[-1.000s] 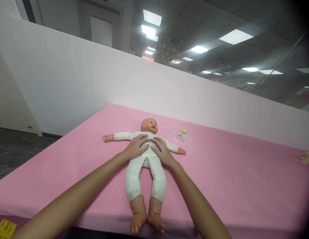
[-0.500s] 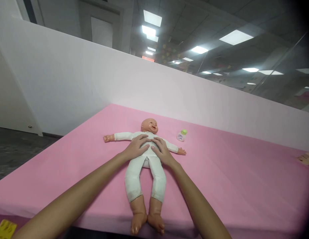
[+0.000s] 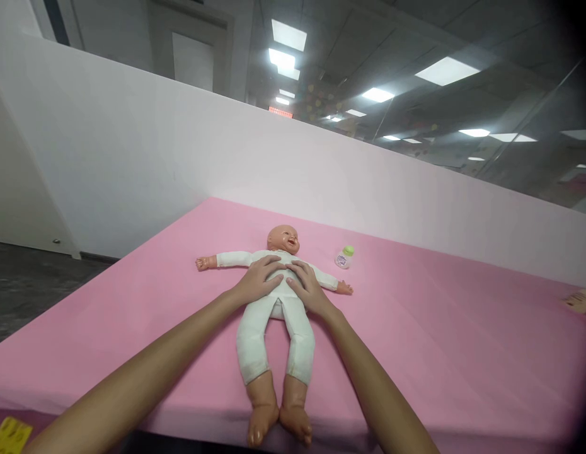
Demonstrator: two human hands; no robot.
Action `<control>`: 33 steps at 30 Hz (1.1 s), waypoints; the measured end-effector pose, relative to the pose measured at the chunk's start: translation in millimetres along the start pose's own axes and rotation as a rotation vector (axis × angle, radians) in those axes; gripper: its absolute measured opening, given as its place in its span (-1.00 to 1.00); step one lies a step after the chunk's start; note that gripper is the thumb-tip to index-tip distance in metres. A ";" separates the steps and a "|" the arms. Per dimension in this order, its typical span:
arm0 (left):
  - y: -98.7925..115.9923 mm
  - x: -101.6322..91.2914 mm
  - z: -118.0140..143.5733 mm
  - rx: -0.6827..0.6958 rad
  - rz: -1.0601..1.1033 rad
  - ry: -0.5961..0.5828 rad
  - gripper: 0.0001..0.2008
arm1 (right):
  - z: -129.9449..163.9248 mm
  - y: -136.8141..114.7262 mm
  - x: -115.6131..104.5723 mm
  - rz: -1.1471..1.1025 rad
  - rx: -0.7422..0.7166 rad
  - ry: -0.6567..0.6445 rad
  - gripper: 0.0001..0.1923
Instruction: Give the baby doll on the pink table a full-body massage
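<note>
A baby doll (image 3: 258,332) with a white cloth body lies on its back, arms spread and feet toward me. My left hand (image 3: 259,280) rests flat on the left side of its chest and belly, fingers stretched out. On the other side of the torso lies my right hand (image 3: 308,287), also with fingers extended and thumb apart. The fingertips of both hands come close together at the middle of the chest. Neither hand grips anything. Beyond the doll's arm on the right stands a small clear bottle (image 3: 343,258) with a green cap.
Pink cloth (image 3: 439,334) covers the table, whose front edge runs below the doll's feet. A white wall (image 3: 293,167) borders the table at the back. A beige object (image 3: 580,301) sits at the far right. Something yellow (image 3: 10,435) shows at lower left.
</note>
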State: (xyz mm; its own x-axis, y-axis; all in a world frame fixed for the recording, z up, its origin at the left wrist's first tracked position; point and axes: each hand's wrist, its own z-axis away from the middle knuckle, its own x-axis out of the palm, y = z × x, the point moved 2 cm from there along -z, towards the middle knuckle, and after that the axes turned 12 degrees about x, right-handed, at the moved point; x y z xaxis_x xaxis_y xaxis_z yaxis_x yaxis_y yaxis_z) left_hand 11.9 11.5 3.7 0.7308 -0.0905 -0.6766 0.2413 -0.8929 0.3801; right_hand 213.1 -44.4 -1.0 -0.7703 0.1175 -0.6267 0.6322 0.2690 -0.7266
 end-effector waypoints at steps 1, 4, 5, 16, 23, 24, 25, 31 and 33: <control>0.0 0.0 0.0 0.002 -0.001 0.002 -0.63 | 0.0 0.1 0.0 0.000 -0.002 0.000 -0.55; 0.4 0.0 0.0 -0.001 -0.003 -0.001 -0.64 | 0.1 0.2 -0.1 0.001 -0.008 0.002 -0.56; 0.6 -0.1 0.0 -0.003 -0.003 -0.002 -0.64 | 0.0 0.3 -0.1 0.001 -0.008 0.001 -0.56; 1.1 -0.5 -0.3 -0.003 -0.006 0.001 -0.64 | -0.3 0.7 0.4 0.011 -0.014 0.006 -0.55; 0.7 -0.3 -0.3 0.002 -0.008 0.007 -0.63 | -1.1 1.5 0.5 0.010 -0.006 0.001 -0.54; 0.5 -0.2 -0.2 0.000 -0.007 0.006 -0.63 | -1.1 1.2 0.5 0.009 -0.006 0.002 -0.54; 0.3 -0.1 -0.2 -0.002 -0.005 0.005 -0.63 | -0.9 1.0 0.5 0.008 -0.004 0.002 -0.54; -0.9 0.5 -0.1 -0.001 -0.005 0.005 -0.63 | 0.2 0.0 0.0 0.007 0.006 -0.004 -0.55; -1.0 0.6 -0.2 0.001 -0.005 0.008 -0.63 | 0.1 0.1 -0.2 0.010 0.000 0.000 -0.55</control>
State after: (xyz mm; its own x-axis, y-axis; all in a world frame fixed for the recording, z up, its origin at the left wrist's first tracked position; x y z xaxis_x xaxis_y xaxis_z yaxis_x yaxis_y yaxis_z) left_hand 12.2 12.4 3.1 0.7346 -0.0824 -0.6735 0.2443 -0.8939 0.3759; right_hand 213.3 -44.5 -1.0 -0.7636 0.1200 -0.6344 0.6402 0.2680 -0.7199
